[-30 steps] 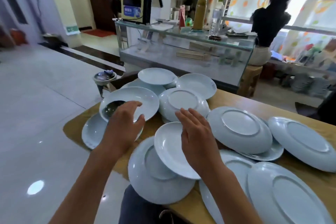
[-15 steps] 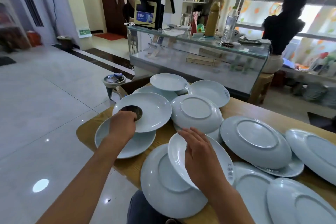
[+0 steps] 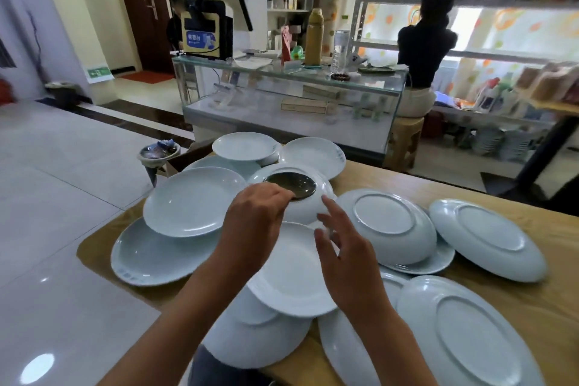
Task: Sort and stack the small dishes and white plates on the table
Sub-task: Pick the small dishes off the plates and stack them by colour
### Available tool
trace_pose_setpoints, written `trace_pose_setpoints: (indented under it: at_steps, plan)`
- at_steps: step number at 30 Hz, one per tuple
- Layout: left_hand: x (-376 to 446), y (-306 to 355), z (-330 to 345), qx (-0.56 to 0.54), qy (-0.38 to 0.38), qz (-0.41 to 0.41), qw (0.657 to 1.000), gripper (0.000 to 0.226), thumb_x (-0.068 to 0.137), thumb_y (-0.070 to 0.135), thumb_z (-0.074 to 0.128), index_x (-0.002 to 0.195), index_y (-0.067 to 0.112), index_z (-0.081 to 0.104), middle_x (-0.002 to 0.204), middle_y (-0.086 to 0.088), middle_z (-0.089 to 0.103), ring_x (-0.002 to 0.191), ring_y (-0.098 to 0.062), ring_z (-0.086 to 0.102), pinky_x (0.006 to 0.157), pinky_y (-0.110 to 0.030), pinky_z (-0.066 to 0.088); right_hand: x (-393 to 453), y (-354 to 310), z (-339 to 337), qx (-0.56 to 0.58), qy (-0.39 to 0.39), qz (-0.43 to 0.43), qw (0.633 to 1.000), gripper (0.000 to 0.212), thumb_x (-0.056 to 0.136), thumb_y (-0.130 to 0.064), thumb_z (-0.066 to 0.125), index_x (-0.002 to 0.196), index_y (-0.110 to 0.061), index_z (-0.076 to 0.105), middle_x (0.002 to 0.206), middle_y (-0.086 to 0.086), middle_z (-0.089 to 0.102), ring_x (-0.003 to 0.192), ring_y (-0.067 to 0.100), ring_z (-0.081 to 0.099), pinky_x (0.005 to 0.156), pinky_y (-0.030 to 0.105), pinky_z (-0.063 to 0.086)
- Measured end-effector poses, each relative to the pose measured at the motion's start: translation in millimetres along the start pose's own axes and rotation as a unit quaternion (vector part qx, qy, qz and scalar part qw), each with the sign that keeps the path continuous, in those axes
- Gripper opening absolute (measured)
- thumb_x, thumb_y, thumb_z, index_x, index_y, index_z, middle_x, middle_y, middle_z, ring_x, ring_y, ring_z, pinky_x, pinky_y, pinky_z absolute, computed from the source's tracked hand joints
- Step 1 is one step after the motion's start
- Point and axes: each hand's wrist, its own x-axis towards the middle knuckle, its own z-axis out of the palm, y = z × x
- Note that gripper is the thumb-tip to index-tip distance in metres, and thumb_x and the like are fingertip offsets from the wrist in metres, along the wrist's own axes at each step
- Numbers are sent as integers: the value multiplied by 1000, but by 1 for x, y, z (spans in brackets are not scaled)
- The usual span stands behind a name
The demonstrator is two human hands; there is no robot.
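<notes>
Left hand (image 3: 250,216): grip pinches near rim of small dark dish (image 3: 289,185).
Dark dish: sits on upturned white plate (image 3: 302,210), mid-desk.
Right hand (image 3: 341,247): fingers spread, grip loose, holds nothing, above face-up plate (image 3: 288,273).
Desk (image 3: 391,180): wooden, scattered with overlapping white plates.

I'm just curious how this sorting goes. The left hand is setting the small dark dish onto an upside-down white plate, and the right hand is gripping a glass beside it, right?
Not quite. The head view shows the right hand holds no glass; it hovers open over a white plate. The rest stands: the left hand holds the small dark dish on an upside-down white plate.
</notes>
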Motion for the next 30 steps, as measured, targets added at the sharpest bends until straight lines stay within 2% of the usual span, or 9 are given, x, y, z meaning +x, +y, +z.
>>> trace_pose_setpoints:
  at_steps: [3, 6, 8, 11, 14, 20, 23, 28, 30]
  plan:
    - [6, 41, 9, -25, -6, 36, 999, 30, 79, 6, 74, 109, 11, 72, 107, -7, 72, 102, -23, 67, 91, -41, 54, -5, 12, -30, 15, 38, 18, 999, 53, 97, -27, 54, 146, -28, 36, 120, -10, 61, 110, 4, 58, 92, 16, 48]
    - [10, 81, 26, -36, -16, 85, 996, 36, 76, 6, 77, 111, 13, 71, 113, -3, 71, 111, -23, 64, 99, -46, 48, -16, 27, -62, 19, 61, 41, 997, 51, 95, -36, 50, 145, -29, 38, 127, -6, 61, 114, 5, 58, 93, 22, 50]
    - [11, 106, 40, -55, -27, 118, 991, 37, 76, 4, 76, 112, 13, 72, 116, -2, 70, 114, -23, 63, 103, -45, 45, -25, 38, -84, 16, 84, 55, 995, 47, 94, -42, 47, 139, -30, 46, 128, -7, 62, 113, 4, 59, 93, 25, 52]
    - [10, 145, 58, -87, -53, 152, 983, 41, 75, 2, 78, 114, 13, 71, 118, -2, 69, 117, -24, 61, 100, -45, 49, -41, 55, -116, 10, 133, 70, 989, 37, 93, -42, 49, 125, -28, 58, 121, -8, 65, 107, 5, 61, 91, 30, 53]
    - [10, 185, 74, -136, -74, 174, 973, 35, 82, 10, 71, 116, 17, 70, 120, 1, 68, 120, -20, 58, 99, -43, 49, -58, 75, -151, 1, 169, 95, 981, 39, 89, -46, 47, 117, -23, 62, 111, -8, 67, 98, 5, 63, 85, 30, 55]
    - [2, 256, 96, -234, -98, 137, 958, 44, 84, 9, 70, 126, 18, 63, 135, 5, 57, 131, -10, 46, 105, -26, 38, -95, 114, -212, -26, 251, 148, 956, 18, 95, -28, 56, 111, -24, 63, 103, -10, 66, 91, 1, 61, 75, 14, 50]
    - [-14, 279, 107, -266, -139, 130, 945, 44, 85, 14, 70, 127, 23, 61, 139, 9, 53, 132, -9, 44, 106, -27, 40, -115, 135, -237, -45, 299, 188, 934, 14, 94, -28, 57, 107, -27, 63, 95, -11, 65, 83, 1, 60, 67, 14, 47]
    - [-32, 295, 128, -265, -227, 123, 929, 36, 91, 26, 62, 126, 33, 59, 142, 19, 46, 137, 0, 32, 107, -23, 36, -140, 159, -263, -58, 344, 245, 905, 13, 93, -27, 59, 105, -30, 64, 105, -10, 63, 94, 1, 58, 83, 26, 52]
    - [-30, 302, 132, -262, -259, 127, 921, 34, 92, 29, 60, 125, 35, 59, 142, 21, 45, 138, 2, 29, 107, -20, 33, -144, 164, -269, -72, 341, 251, 903, 16, 93, -24, 60, 107, -28, 65, 107, -8, 61, 93, 0, 56, 84, 22, 50]
